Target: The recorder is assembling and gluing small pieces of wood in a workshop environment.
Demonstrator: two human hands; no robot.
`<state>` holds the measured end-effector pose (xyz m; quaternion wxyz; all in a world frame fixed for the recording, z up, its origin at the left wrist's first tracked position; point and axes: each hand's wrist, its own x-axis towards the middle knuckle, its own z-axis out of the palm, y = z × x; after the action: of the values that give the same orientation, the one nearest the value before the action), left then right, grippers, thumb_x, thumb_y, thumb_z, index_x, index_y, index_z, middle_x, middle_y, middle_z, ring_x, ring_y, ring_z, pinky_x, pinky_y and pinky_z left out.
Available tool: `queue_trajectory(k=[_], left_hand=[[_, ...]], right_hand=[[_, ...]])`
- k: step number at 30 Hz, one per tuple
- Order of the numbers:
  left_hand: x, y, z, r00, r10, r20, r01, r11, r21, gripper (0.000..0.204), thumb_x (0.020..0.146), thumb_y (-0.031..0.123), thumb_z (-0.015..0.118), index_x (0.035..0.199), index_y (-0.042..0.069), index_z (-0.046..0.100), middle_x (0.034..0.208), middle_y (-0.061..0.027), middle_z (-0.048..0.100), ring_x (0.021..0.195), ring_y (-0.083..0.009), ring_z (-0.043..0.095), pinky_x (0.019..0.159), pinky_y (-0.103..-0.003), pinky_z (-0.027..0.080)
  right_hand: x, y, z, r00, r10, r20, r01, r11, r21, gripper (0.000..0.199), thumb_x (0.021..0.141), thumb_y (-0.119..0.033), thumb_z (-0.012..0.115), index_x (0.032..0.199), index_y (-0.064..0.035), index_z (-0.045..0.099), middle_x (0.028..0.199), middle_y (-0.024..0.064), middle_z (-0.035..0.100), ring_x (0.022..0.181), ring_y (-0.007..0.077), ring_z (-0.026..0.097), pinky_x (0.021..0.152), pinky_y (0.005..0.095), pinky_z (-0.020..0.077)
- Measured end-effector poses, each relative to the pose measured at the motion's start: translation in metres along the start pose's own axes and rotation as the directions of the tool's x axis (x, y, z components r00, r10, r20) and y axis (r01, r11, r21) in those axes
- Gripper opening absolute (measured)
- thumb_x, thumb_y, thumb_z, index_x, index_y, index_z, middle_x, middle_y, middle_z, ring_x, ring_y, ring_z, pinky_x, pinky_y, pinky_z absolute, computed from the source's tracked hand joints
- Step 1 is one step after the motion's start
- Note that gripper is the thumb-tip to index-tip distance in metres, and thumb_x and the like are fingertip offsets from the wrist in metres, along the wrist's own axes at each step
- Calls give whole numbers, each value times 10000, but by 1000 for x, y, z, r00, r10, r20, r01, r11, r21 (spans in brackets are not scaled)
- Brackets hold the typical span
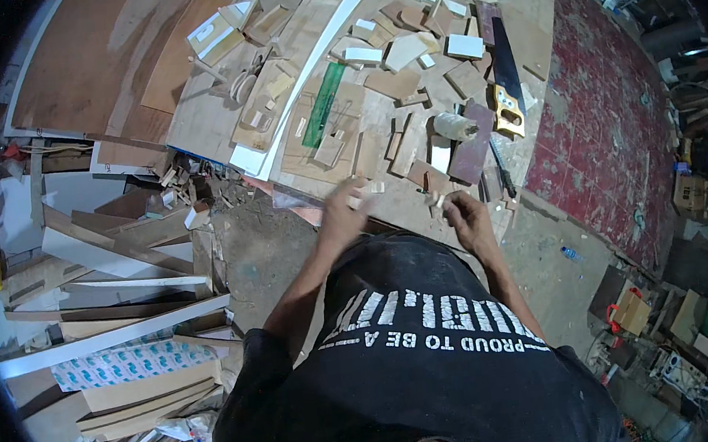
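At the near edge of the workbench [447, 221], my right hand [469, 221] pinches a small pale wood piece [437, 204] between thumb and fingers. My left hand [343, 215] hovers over the same edge. Its fingers are blurred, so whether they grip anything is unclear. Just right of its fingertips is a little light wood block [378, 188]. Ahead of the left hand lie a small wooden box-like part [331, 149] and a green ruler-like strip [324, 106]. A whitish bottle [454, 126] lies on its side beyond my right hand, beside a dark reddish board [472, 142].
A handsaw [508, 81] with a yellow handle lies along the bench's right side. Many wood offcuts [406, 50] cover the far part. Stacked boards and scraps [126, 308] fill the floor at left. A red worn panel [597, 115] stands right of the bench.
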<state>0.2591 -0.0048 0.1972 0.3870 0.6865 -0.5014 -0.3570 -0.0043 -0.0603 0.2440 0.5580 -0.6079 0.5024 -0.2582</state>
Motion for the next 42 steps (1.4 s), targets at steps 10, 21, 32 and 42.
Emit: queue_trajectory(k=[10, 21, 32, 42], left_hand=[[105, -97, -20, 975, -23, -221, 150, 804, 576, 595, 766, 282, 752, 1255, 21, 537, 1116, -294, 592, 1033, -436, 586, 879, -486, 470], [54, -97, 25, 980, 77, 184, -152, 888, 434, 363, 833, 65, 619, 1189, 15, 571, 1147, -180, 534, 1050, -402, 565, 823, -492, 481], [54, -93, 23, 992, -41, 122, -9, 921, 389, 320, 802, 176, 719, 1075, 45, 615, 1007, -150, 608, 959, -365, 608, 811, -473, 492], [110, -59, 77, 995, 95, -10, -77, 858, 509, 261, 827, 165, 653, 1047, 24, 649, 998, -199, 663, 968, -377, 631, 804, -464, 496]], right_hand=[[30, -7, 3, 991, 113, -73, -81, 933, 351, 178, 979, -194, 590, 896, -37, 605, 681, -31, 503, 600, 66, 438, 538, 228, 343], [7, 16, -22, 977, 157, -147, -86, 912, 402, 188, 981, -194, 585, 892, -31, 608, 696, -34, 519, 603, 50, 428, 535, 216, 323], [5, 16, -32, 976, 182, -121, -120, 909, 400, 171, 975, -186, 596, 891, -37, 608, 694, -43, 515, 601, 49, 429, 536, 215, 322], [-5, 31, -66, 974, 162, -157, -79, 896, 437, 154, 977, -176, 590, 907, -40, 605, 696, -46, 499, 596, 47, 411, 524, 218, 306]])
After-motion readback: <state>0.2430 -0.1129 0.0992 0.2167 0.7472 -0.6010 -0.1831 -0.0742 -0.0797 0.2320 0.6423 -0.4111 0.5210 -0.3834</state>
